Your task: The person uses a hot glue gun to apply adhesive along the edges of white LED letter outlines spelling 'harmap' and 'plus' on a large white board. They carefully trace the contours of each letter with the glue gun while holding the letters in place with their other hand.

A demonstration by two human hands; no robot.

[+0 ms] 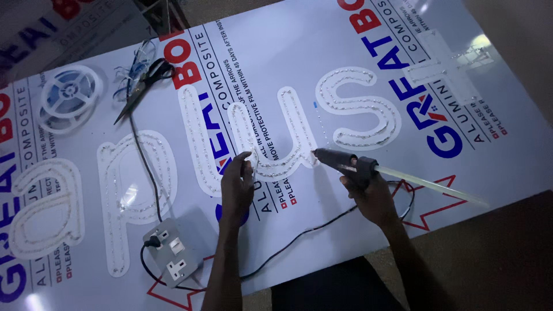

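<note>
Far left, at 9 o'clock: clear letter "a" [41, 208] flat on the white sheet [322, 52]. At 10 o'clock: LED reel [69, 92], pale and round. Just right of it, scissors [141, 86] beside a tangle of strip. Below, letter "p" [129, 190], lined with small LED dots. At 7 o'clock: grey socket box [171, 253], one black plug in, cable running up toward the scissors.

Centre: left hand [237, 187], holding nothing, fingers extended and pressing on the lower left curve of the letter "u" [273, 135]. At 5 o'clock from that letter: right hand [371, 193], clenched around the glue gun [345, 162]. Nozzle pointing left, touching the u's right stem near its base. Clear glue stick [432, 184] jutting out behind toward 4 o'clock. Black cord [311, 230] trailing from the gun back to the socket box.

Right of centre, at 1 o'clock: letter "s" [360, 106], also dotted with LEDs. Far right, near 2 o'clock: another clear shape [446, 69], form hard to tell.
</note>
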